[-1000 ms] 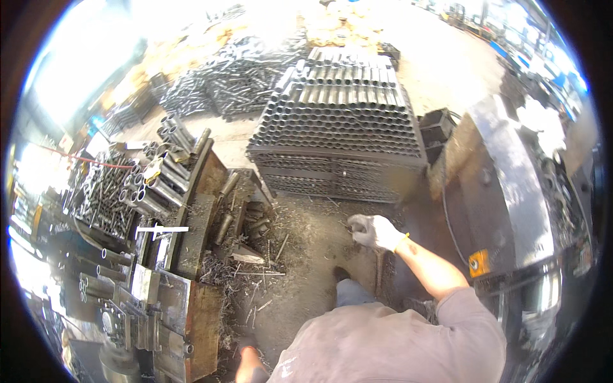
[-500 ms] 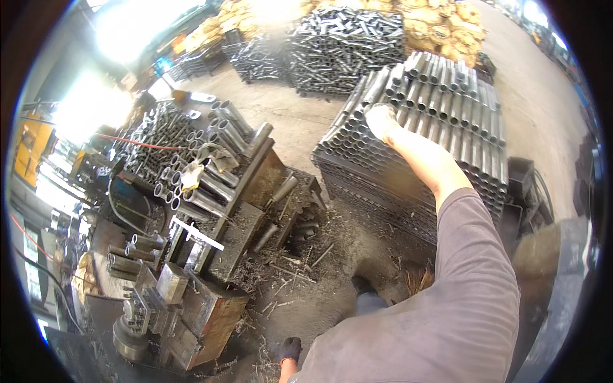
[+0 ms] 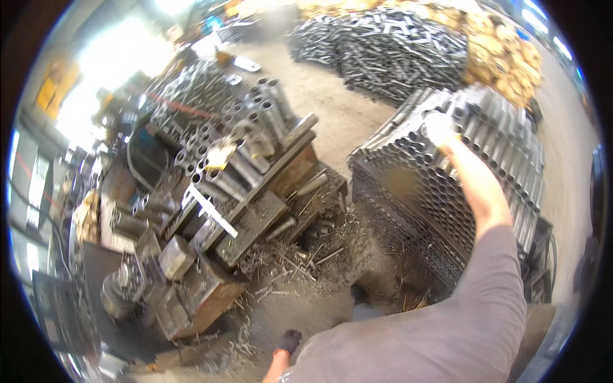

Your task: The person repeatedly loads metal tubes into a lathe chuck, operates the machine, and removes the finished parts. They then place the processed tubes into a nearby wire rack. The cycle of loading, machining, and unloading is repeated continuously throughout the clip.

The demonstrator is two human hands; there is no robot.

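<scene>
My right arm reaches out to a stack of grey metal pipes (image 3: pixel 504 140) on the right. At the pipes' near ends, my right hand (image 3: pixel 440 129), in a pale glove, is closed on a pipe; glare hides most of its fingers. Low in the view, beside my body, hangs my left hand (image 3: pixel 288 341) in a dark glove. It is small and blurred, its fingers not clearly seen, and it is apart from the bench and the stack.
On the left, a worn metal bench (image 3: pixel 268 207) carries upright and slanting pipes (image 3: pixel 271 115), a cloth and a white caliper (image 3: pixel 214 214). Metal shavings (image 3: pixel 281 281) litter the floor. Behind lie a heap of short metal pieces (image 3: pixel 402 54) and yellowish bundles (image 3: pixel 501 54).
The view has turned, so the bench and stack sit further right. My right hand stays at the pipe ends. My left hand remains low by my side.
</scene>
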